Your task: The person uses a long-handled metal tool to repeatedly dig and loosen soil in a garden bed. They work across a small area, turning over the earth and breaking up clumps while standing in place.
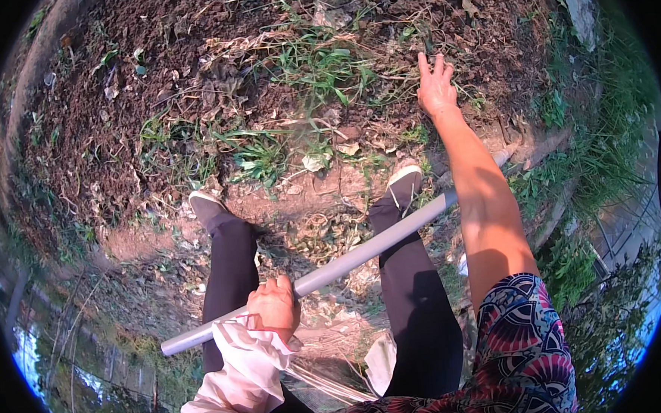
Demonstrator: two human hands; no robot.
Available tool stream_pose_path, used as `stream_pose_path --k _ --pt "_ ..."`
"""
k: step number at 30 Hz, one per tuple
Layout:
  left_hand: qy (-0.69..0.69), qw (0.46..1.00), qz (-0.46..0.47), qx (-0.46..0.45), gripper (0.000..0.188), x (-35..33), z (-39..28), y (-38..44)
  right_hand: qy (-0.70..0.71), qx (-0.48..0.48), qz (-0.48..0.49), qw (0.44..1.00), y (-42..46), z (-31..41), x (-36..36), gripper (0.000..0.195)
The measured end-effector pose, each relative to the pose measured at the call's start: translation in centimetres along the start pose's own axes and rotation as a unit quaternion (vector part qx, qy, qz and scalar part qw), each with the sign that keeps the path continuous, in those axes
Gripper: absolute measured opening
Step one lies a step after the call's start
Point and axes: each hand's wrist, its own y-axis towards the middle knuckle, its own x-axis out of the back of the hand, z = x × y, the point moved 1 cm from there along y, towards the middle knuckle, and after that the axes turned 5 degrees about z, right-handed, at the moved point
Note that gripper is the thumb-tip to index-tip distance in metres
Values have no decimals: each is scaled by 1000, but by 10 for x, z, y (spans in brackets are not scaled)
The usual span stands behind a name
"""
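Note:
My left hand is closed around a grey plastic pipe, which slants from lower left up to the right across both of my legs. The pipe's upper end passes close to my right forearm. My right hand reaches forward over the soil with its fingers spread. Dry stems and leaves lie at its fingertips; whether they touch is hard to tell. A tuft of green grass grows to the left of that hand.
Broken brown soil with dry leaves and weeds stretches before my feet. A leafy green weed stands near my shoes. Tall grass borders the right side, by a pale slab. Thin sticks lie beneath me.

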Motion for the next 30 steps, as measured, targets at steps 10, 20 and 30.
stream_pose_path --k 10,20,30 --pt "2 1000 21 -11 18 5 4 12 360 96 -69 925 -38 23 -32 20" --pt "-8 999 -12 -32 26 2 0 10 28 234 -103 966 -26 196 9 59" --pt "-50 998 -13 -34 10 -1 1 4 74 65 166 981 -20 207 4 30"
